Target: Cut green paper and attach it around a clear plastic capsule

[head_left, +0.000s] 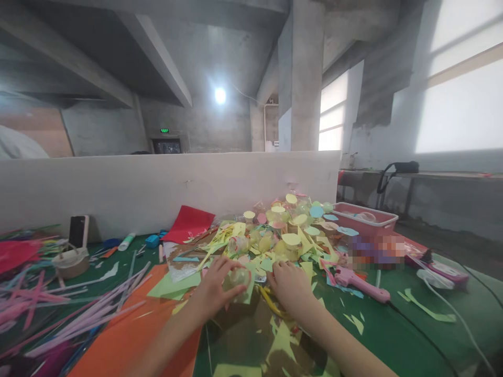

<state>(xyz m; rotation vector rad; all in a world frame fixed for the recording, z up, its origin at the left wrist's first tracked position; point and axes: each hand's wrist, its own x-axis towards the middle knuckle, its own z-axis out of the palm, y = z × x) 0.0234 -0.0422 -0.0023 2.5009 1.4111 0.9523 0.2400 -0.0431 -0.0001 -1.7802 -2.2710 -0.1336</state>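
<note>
My left hand [216, 288] has its fingers and thumb curved round a clear rounded plastic cup [238, 277]. A piece of pale green paper [249, 291] shows at the cup's right side. Close by on the right, my right hand [290, 287] is closed, knuckles up, and its fingertips are hidden. Yellow-handled scissors [270, 302] show under and beside it; whether the hand grips them I cannot tell. Just beyond both hands rises a heap of clear plastic cups [264, 242], yellow and green paper scraps, and paper discs [291, 239].
A pink glue gun [363, 285] with a black cord lies to the right, near a pink basket [367, 222]. Orange paper [137, 324] and pink-purple strips [86, 319] spread on the left. A phone [78, 231] leans by a tape roll [70, 263]. A white partition [157, 183] stands behind.
</note>
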